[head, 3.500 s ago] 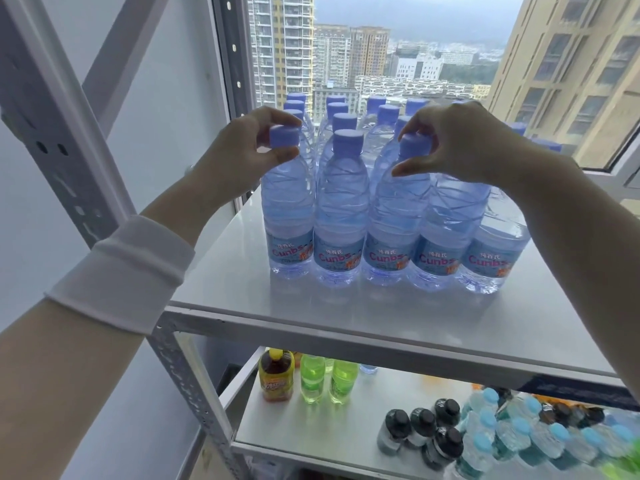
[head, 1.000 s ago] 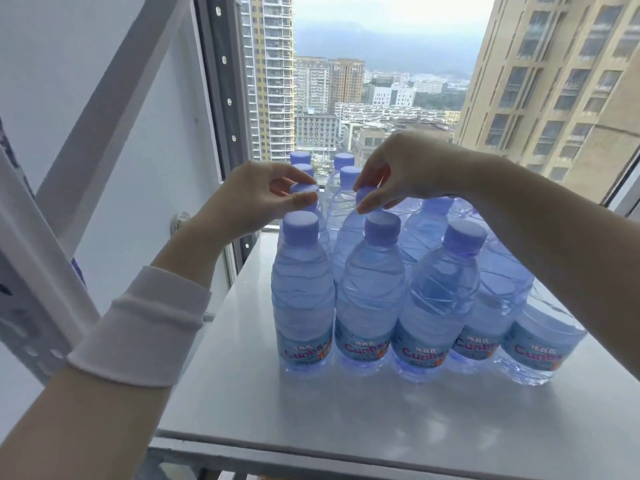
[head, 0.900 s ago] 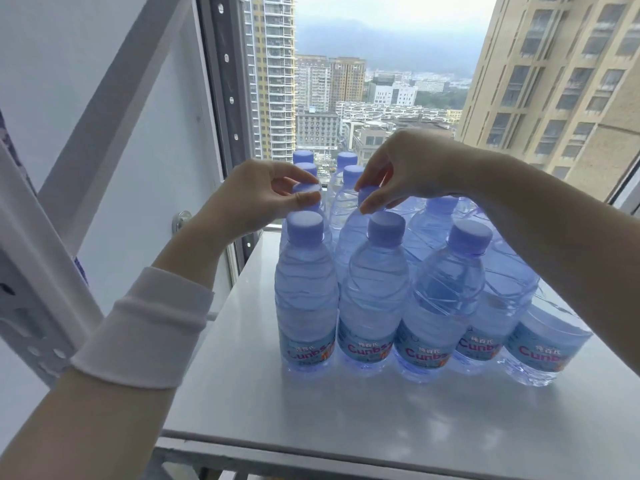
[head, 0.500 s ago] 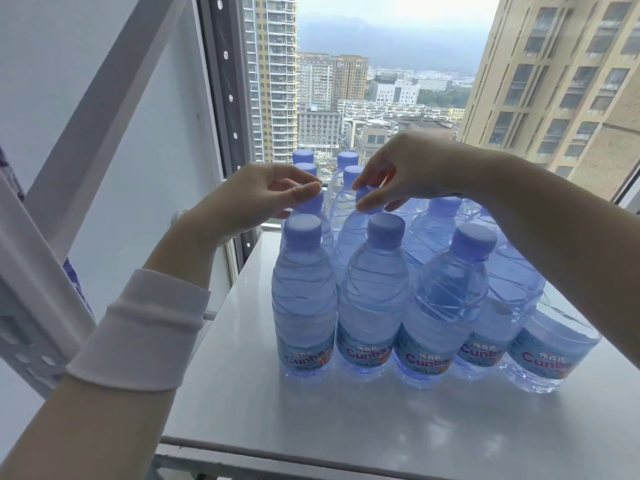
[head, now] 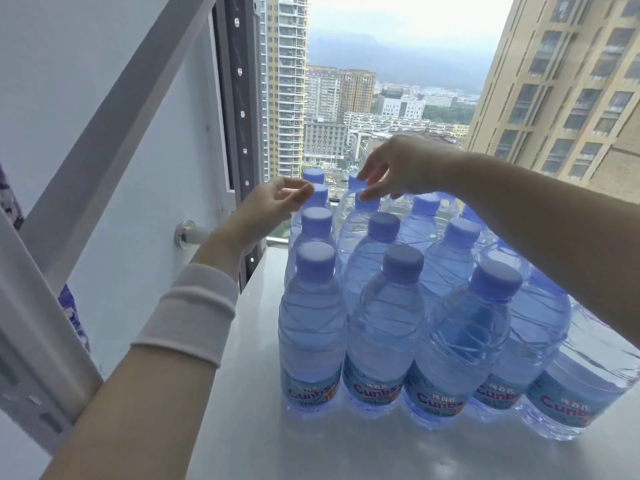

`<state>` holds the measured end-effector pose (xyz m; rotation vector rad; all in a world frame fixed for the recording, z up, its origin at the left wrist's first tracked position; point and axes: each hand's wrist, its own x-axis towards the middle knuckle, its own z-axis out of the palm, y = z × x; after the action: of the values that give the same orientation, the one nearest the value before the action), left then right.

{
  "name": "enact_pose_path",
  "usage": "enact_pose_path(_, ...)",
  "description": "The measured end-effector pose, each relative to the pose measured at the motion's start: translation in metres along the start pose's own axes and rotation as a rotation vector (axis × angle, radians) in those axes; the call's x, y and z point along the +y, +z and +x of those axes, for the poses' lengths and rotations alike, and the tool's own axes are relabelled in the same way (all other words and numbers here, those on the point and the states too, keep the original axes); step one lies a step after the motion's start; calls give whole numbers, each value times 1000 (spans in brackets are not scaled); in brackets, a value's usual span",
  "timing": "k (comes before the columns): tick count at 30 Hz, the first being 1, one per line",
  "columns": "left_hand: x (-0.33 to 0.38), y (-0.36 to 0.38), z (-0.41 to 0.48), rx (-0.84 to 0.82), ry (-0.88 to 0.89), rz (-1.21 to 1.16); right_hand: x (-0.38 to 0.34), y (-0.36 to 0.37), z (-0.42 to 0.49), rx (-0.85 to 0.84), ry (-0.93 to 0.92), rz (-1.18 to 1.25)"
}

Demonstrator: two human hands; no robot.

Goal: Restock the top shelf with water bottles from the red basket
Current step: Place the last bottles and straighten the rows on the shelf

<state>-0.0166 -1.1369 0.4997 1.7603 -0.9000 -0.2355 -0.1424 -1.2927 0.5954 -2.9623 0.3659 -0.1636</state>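
Several clear water bottles with lilac caps and "Cunbs" labels stand upright in close rows on the white top shelf. My left hand hovers at the left of the back rows. Its loosely curled fingertips sit beside one bottle's cap without gripping it. My right hand hangs over the back middle with its fingers spread, and the thumb tip is just at another cap. Neither hand holds a bottle. The red basket is out of view.
A white perforated shelf upright and a diagonal brace stand at the left. A window frame runs behind the shelf's back left corner, with a round metal fitting on the wall. Bare shelf surface lies in front of the bottles.
Both hands have let go of the caps they pinched and lifted slightly toward the back rows. The camera has moved closer and higher over the bottles.
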Motion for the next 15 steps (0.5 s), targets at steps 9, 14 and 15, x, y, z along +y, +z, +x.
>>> enact_pose_path(9,-1,6,2,-25,48,-89,8,10,10,-49,15,151)
enact_pose_path(14,1,5,0,-21,39,-91,10,8,8,-36,23,183)
enact_pose_path(15,1,5,0,-22,42,-92,10,9,8,-34,23,182)
